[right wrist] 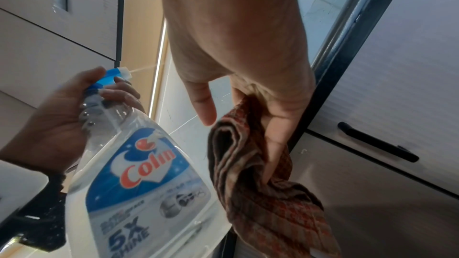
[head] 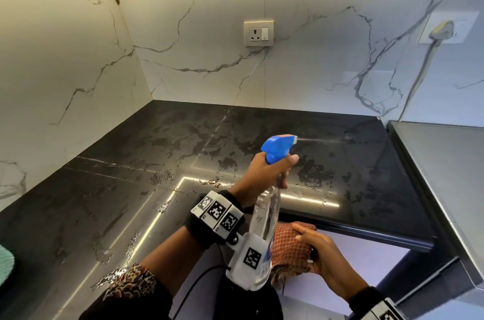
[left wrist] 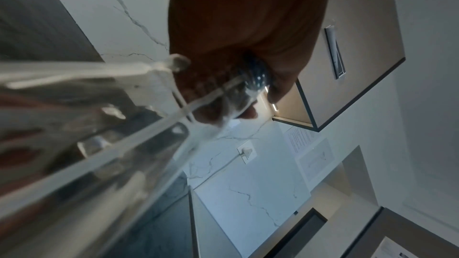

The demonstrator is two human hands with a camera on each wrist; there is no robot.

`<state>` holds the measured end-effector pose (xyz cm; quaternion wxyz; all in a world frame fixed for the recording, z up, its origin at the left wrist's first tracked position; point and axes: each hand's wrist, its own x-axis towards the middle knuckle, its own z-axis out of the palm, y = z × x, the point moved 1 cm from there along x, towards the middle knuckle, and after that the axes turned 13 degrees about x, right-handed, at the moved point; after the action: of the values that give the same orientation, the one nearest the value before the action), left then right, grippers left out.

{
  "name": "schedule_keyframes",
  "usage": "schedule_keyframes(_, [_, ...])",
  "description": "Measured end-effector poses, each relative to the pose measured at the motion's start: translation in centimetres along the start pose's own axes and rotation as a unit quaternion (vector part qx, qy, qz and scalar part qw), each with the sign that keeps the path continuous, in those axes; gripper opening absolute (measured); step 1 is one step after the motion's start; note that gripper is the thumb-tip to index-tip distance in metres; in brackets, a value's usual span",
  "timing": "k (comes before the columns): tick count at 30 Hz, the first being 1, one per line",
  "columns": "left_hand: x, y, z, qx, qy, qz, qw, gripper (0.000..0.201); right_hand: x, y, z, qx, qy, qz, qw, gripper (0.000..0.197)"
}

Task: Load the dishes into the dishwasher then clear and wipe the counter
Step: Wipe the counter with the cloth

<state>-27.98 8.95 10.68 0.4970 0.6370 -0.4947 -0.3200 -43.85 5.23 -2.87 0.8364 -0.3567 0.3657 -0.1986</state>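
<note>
My left hand (head: 272, 170) grips the neck of a clear spray bottle (head: 264, 217) with a blue trigger head (head: 277, 148), a finger on the trigger. A thin jet leaves the nozzle toward the right over the black counter (head: 131, 188), which is wet in patches. In the right wrist view the spray bottle (right wrist: 139, 174) shows a blue label, with the left hand (right wrist: 74, 109) round its neck. My right hand (head: 317, 249) holds a bunched red-brown checked cloth (head: 288, 249) just below the counter's front edge; the cloth (right wrist: 261, 183) hangs from the curled fingers (right wrist: 278, 138). The left wrist view shows the bottle (left wrist: 124, 134) blurred.
Marble walls meet in a corner behind the counter, with a socket (head: 258, 33) on the back wall and a plugged-in socket (head: 442, 30) at right. A steel-grey appliance top (head: 445, 162) adjoins the counter's right end. A teal cloth (head: 5, 264) lies at the far left edge.
</note>
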Motion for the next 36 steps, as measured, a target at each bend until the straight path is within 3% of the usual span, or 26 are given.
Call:
schedule_keyframes(3, [0.9, -0.4, -0.9, 0.001, 0.044, -0.025, 0.999, 0.023, 0.3, -0.6, 0.5, 0.002, -0.011, -0.010, 1.000, 0.032])
schedule_keyframes(8, [0.4, -1.5, -3.7, 0.005, 0.084, -0.030, 0.996, 0.012, 1.0, -2.4, 1.2, 0.010, -0.023, -0.049, 0.998, 0.035])
schedule_keyframes(19, [-3.4, -3.8, -12.7, 0.030, 0.255, -0.084, 0.963, 0.017, 2.9, -2.9, 4.3, 0.005, -0.054, -0.040, 0.998, 0.033])
schedule_keyframes(24, [-6.0, -3.9, -16.8, 0.028, 0.349, -0.095, 0.932, 0.020, 3.4, -2.3, 6.2, -0.010, -0.068, -0.026, 0.997, 0.032])
schedule_keyframes(31, [-9.6, -4.4, -20.3, 0.035, 0.398, -0.104, 0.911, 0.015, 3.4, -1.6, 9.3, -0.020, -0.095, -0.006, 0.995, 0.031])
schedule_keyframes(36, [-13.3, -5.1, -22.6, 0.055, 0.477, -0.099, 0.872, 0.019, 3.6, -0.6, 10.8, -0.054, -0.110, 0.001, 0.992, 0.029])
